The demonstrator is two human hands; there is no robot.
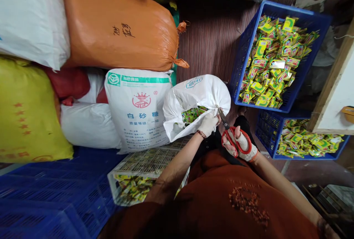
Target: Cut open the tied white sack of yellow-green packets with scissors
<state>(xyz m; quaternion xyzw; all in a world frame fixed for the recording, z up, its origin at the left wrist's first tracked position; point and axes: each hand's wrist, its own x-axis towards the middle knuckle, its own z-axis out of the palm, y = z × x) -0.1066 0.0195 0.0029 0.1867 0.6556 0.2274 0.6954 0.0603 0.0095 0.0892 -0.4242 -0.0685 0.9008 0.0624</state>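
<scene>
Behind the white sack [197,95], 2 blue crates [243,53] hold packets [276,60].

Two gloved hands, left [208,124] and right [241,146]. One pair of red-handled scissors [231,136]. Two blue plastic crates of sachets [279,56] [304,139]. One white slatted crate [138,174]. One orange woven sack [116,29].

Head-worn camera, forward and steeply down, close over the person's lap, sacks and crates beyond.
</scene>
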